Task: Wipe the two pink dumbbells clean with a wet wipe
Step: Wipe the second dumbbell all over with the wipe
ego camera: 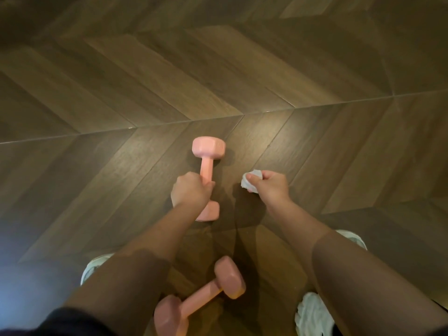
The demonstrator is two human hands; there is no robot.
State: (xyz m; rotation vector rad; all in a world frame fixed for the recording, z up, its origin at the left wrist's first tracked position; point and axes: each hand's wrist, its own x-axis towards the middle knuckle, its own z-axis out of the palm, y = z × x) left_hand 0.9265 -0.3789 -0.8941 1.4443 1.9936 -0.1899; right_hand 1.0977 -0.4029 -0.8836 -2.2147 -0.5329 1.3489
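A pink dumbbell (208, 161) lies on the wooden floor, pointing away from me. My left hand (191, 190) grips its handle near the closer end, hiding part of the bar and the near head. To the right, my right hand (272, 186) holds a crumpled white wet wipe (251, 181) just above the floor, apart from the dumbbell. A second pink dumbbell (201, 297) lies slanted on the floor between my legs, close to me, untouched.
Dark herringbone wood floor (121, 166) stretches all around. My white shoes (312, 314) sit at the lower right and the lower left (93, 267), with another shoe edge (351, 237) at right. My forearms and knees fill the lower frame.
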